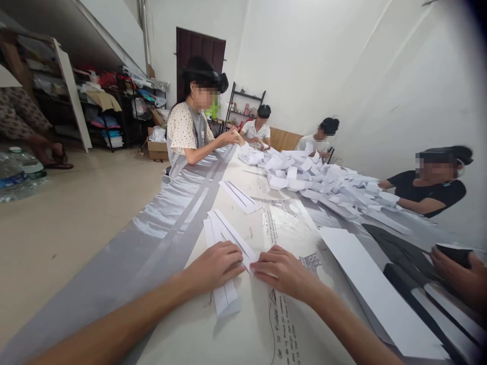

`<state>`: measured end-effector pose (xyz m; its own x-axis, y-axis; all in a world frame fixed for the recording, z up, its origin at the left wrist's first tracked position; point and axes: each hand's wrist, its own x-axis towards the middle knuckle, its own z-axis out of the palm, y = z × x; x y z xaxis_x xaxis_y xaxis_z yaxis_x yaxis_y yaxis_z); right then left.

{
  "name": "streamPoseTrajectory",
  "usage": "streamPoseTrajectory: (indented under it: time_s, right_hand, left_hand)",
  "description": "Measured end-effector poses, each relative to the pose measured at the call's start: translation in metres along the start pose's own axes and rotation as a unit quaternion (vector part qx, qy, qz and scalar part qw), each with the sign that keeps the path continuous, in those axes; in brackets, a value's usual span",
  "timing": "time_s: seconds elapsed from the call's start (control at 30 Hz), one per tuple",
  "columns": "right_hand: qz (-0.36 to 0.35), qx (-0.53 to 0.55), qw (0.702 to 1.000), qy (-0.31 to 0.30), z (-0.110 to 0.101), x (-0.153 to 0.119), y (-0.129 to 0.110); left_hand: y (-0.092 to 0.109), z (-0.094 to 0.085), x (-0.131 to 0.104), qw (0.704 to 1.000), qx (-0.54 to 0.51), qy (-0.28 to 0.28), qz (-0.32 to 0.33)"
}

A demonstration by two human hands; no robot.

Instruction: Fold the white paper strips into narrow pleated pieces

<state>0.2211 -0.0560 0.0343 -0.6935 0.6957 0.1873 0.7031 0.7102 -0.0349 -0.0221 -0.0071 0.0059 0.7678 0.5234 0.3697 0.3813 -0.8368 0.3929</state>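
Two folded white paper strips lie crossed in front of me. On the slanting folded white paper (232,230), the fingers of my left hand (218,266) are curled and pressed down. My right hand (285,271) pinches the near end of that same paper, its fingertips close to the left ones. Beneath my left hand runs a second folded white strip (227,300), its pointed lower end showing. Farther up the table rests another folded paper (239,196), touched by neither hand. My palms and the undersides of my fingers are hidden.
A large heap of folded white papers (315,175) covers the far right of the printed tablecloth (262,324). Flat white sheets (380,289) are stacked to my right, near another person's hand (460,274) holding something dark. Several co-workers sit around the table; one (190,126) is at the left edge.
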Motion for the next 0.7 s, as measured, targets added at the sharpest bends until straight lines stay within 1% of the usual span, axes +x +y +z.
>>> streamPoseTrajectory:
  time_s: [0.1,0.2,0.27,0.33,0.37,0.43,0.53,0.6,0.63,0.67,0.7]
  right_hand:
    - [-0.035,-0.014,0.999,-0.021,-0.007,0.015,0.013]
    - [-0.043,-0.006,0.999,-0.001,0.0,0.016,0.017]
    - [-0.022,0.06,0.998,0.031,0.011,0.011,0.019]
    - [0.011,0.161,0.984,0.07,0.021,0.007,0.021]
    - [0.026,0.216,0.972,0.091,0.024,0.006,0.02]
    - [0.053,0.321,0.936,0.133,0.024,0.005,0.017]
    - [0.086,0.454,0.867,0.187,0.017,0.008,0.007]
    - [0.089,0.522,0.824,0.201,0.01,0.009,0.001]
    - [0.088,0.547,0.808,0.202,0.007,0.009,-0.001]
    - [0.09,0.56,0.798,0.201,0.005,0.008,-0.002]
    - [0.095,0.562,0.796,0.204,0.003,0.007,-0.003]
  left_hand:
    - [0.0,0.001,0.0,1.0,0.007,-0.01,-0.005]
    - [-0.002,0.001,-0.002,1.0,0.013,0.003,-0.01]
    - [-0.003,0.001,-0.002,1.0,0.019,0.013,-0.012]
    - [-0.002,0.002,-0.002,0.999,0.038,0.018,-0.002]
    - [-0.001,0.003,-0.001,0.998,0.053,0.024,0.007]
    - [0.003,0.005,0.002,0.995,0.087,0.045,0.029]
    - [0.009,0.006,0.01,0.985,0.122,0.097,0.076]
    - [0.011,0.002,0.017,0.979,0.118,0.129,0.103]
    - [0.012,-0.002,0.02,0.978,0.11,0.138,0.111]
    - [0.012,-0.006,0.023,0.978,0.099,0.142,0.117]
    - [0.012,-0.011,0.026,0.978,0.089,0.141,0.122]
